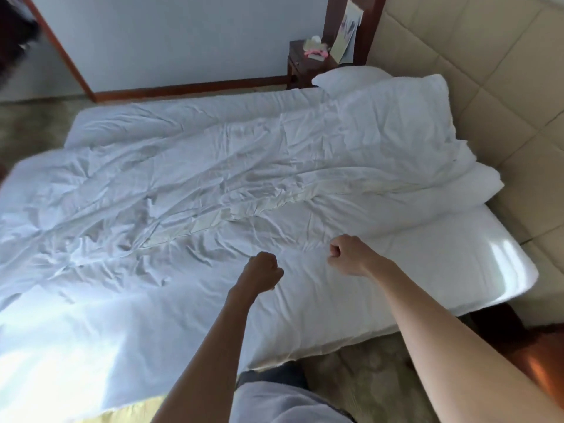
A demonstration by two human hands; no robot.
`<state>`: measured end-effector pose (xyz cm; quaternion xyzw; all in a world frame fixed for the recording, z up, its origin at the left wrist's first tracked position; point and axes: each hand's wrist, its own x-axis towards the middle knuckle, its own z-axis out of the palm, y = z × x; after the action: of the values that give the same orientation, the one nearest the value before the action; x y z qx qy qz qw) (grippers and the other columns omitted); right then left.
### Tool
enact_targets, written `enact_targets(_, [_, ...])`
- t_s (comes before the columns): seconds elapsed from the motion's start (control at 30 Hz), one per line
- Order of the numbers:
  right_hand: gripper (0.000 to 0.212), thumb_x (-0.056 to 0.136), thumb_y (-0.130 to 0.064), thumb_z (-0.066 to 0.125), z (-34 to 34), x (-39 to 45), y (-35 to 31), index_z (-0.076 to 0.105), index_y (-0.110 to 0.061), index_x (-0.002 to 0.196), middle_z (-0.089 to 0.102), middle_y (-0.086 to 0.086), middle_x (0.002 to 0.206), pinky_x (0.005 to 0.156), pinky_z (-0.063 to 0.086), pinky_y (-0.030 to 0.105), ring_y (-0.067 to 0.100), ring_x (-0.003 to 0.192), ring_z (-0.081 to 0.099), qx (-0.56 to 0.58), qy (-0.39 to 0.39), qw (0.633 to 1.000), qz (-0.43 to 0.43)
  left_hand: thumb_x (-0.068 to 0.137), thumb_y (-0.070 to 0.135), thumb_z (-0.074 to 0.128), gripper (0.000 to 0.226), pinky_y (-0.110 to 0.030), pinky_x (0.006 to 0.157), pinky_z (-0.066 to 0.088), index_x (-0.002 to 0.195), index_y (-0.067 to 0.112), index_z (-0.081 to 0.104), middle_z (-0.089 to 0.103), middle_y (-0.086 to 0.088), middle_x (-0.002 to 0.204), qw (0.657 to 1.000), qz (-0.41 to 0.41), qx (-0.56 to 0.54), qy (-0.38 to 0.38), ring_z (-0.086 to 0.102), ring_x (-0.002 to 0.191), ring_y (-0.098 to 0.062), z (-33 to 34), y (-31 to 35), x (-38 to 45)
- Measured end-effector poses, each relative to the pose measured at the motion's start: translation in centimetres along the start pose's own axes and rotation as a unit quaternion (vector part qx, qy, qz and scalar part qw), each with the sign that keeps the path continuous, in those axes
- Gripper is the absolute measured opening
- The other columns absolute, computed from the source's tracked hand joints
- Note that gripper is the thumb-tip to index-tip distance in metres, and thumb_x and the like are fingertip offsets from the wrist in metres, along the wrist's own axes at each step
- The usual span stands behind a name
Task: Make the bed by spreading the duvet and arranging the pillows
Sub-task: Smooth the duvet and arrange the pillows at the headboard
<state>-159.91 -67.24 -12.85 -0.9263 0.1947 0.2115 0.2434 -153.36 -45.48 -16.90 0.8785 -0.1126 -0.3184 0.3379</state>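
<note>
Fingers of our left hand (265,269) and right hand (346,254) curl tight, seemingly pinching the wrinkled white cotton duvet (195,184) beneath them. Risk: uneven pull bunches it toward the white pillows (393,117) beyond.

Bed (476,270): white fitted sheet exposed at the 3 o'clock corner, along the padded headboard. White duvet (189,184) lies directly on it, creased, spread from centre out to 9 o'clock and down to the near edge at 6 o'clock. Pillow (393,117) at 1 o'clock, against the headboard, duvet bunched up at it. A second pillow end (328,77) shows behind it, toward 12.
</note>
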Motion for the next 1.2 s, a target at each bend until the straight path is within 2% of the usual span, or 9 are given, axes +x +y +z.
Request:
enact_targets(0.23, [0.03, 0.085, -0.016, 0.058, -3.6, 9.6, -0.3, 0.039, -0.022, 0.063, 0.048, -0.002, 0.073, 0.057, 0.037, 0.027, 0.018, 0.066, 0.048, -0.068, -0.037, 0.996, -0.032, 0.067, 0.029, 0.05, 0.011, -0.047, 0.075, 0.059, 0.062, 0.02, 0.047, 0.067, -0.011, 0.079, 0.999, -0.045, -0.01, 0.017, 0.069, 0.07, -0.03, -0.3, 1.4, 5.7])
enact_targets(0.4, [0.032, 0.088, -0.019, 0.059, -2.8, 17.2, -4.0, 0.038, -0.022, 0.064, 0.045, -0.004, 0.071, 0.059, 0.037, 0.028, 0.02, 0.068, 0.048, -0.109, -0.086, 0.984, -0.111, 0.084, 0.026, 0.055, 0.009, -0.033, 0.076, 0.046, 0.08, 0.019, 0.05, 0.061, -0.008, 0.092, 0.992, -0.09, 0.06, 0.061, 0.061, 0.097, -0.032, -2.9, -1.0, 9.7])
enact_targets(0.67, [0.034, 0.09, -0.021, 0.057, 0.3, 30.2, -5.8, 0.034, -0.024, 0.065, 0.045, -0.004, 0.077, 0.063, 0.034, 0.028, 0.021, 0.073, 0.046, -0.162, -0.097, 0.966, -0.179, 0.085, 0.025, 0.056, 0.008, -0.037, 0.078, 0.049, 0.082, 0.02, 0.051, 0.067, -0.008, 0.096, 0.982, -0.1, 0.087, 0.134, 0.063, 0.096, -0.032, -5.5, -5.5, 19.1])
enact_targets(0.73, [0.029, 0.089, -0.02, 0.058, 1.3, 32.6, -6.1, 0.038, -0.024, 0.068, 0.049, -0.005, 0.082, 0.065, 0.037, 0.029, 0.021, 0.077, 0.05, -0.168, -0.109, 0.961, -0.193, 0.087, 0.026, 0.058, 0.009, -0.04, 0.085, 0.049, 0.092, 0.018, 0.055, 0.066, -0.006, 0.104, 0.98, -0.087, 0.108, 0.141, 0.061, 0.103, -0.03, -5.8, -6.4, 21.7])
enact_targets(0.83, [0.009, 0.089, -0.023, 0.058, 2.3, 36.6, -6.2, 0.049, -0.021, 0.086, 0.054, -0.001, 0.1, 0.077, 0.039, 0.033, 0.023, 0.093, 0.052, -0.194, -0.103, 0.948, -0.232, 0.09, 0.03, 0.061, 0.036, -0.044, 0.099, 0.04, 0.123, 0.017, 0.052, 0.057, -0.006, 0.125, 0.972, -0.081, 0.17, 0.138, 0.054, 0.118, -0.028, -6.4, -7.0, 26.7])
enact_targets(0.97, [0.048, 0.088, -0.038, 0.064, 3.4, 43.1, -6.5, 0.045, -0.02, 0.127, 0.05, 0.002, 0.132, 0.096, 0.037, 0.038, 0.025, 0.124, 0.047, -0.238, -0.067, 0.934, -0.257, 0.085, 0.035, 0.07, 0.084, -0.047, 0.119, 0.015, 0.152, 0.021, 0.021, 0.031, -0.005, 0.155, 0.956, -0.059, 0.254, 0.133, 0.026, 0.145, -0.025, -7.2, -8.5, 33.5])
enact_targets(1.07, [0.084, 0.08, -0.045, 0.072, 5.3, 46.7, -6.3, 0.026, -0.024, 0.147, 0.03, 0.003, 0.154, 0.114, 0.025, 0.044, 0.024, 0.143, 0.028, -0.278, -0.078, 0.925, -0.247, 0.083, 0.041, 0.072, 0.105, -0.053, 0.119, -0.002, 0.156, 0.022, -0.001, 0.021, -0.005, 0.16, 0.951, -0.079, 0.282, 0.102, 0.014, 0.15, -0.024, -6.8, -11.2, 36.4])
enact_targets(1.13, [0.103, 0.074, -0.05, 0.074, 6.5, 48.2, -6.0, 0.012, -0.028, 0.153, 0.016, 0.002, 0.16, 0.118, 0.014, 0.05, 0.022, 0.149, 0.015, -0.295, -0.087, 0.919, -0.245, 0.082, 0.051, 0.069, 0.098, -0.052, 0.118, 0.006, 0.155, 0.019, 0.011, 0.038, -0.007, 0.148, 0.94, -0.077, 0.309, 0.12, 0.032, 0.14, -0.026, -6.2, -12.9, 37.6])
enact_targets(1.2, [0.105, 0.07, -0.054, 0.075, 7.6, 48.6, -5.6, 0.013, -0.03, 0.151, 0.027, 0.004, 0.153, 0.115, 0.019, 0.052, 0.025, 0.143, 0.028, -0.303, -0.069, 0.916, -0.252, 0.083, 0.052, 0.067, 0.081, -0.043, 0.108, 0.026, 0.146, 0.018, 0.029, 0.052, -0.006, 0.136, 0.935, -0.047, 0.323, 0.14, 0.048, 0.126, -0.027, -5.6, -14.2, 38.0])
